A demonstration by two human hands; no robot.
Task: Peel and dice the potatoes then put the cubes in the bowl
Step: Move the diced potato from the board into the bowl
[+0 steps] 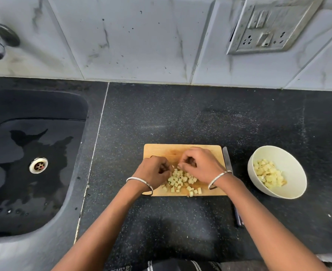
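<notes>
Both hands, left hand [155, 171] and right hand [200, 164], are curling around potato cubes [180, 180] on the wooden board [165, 150]. The black counter [180, 118] is holding a white bowl [290, 165] right of the right hand, sink [34, 106] far left.

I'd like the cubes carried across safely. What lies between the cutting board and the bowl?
In the head view, a knife lies along the right edge of the cutting board; beyond it is bare dark counter up to the bowl.

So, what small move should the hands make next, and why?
Probably close both hands, the left hand and right hand, around the potato cubes on the cutting board and carry them right to the bowl; the knife lies aside.
</notes>
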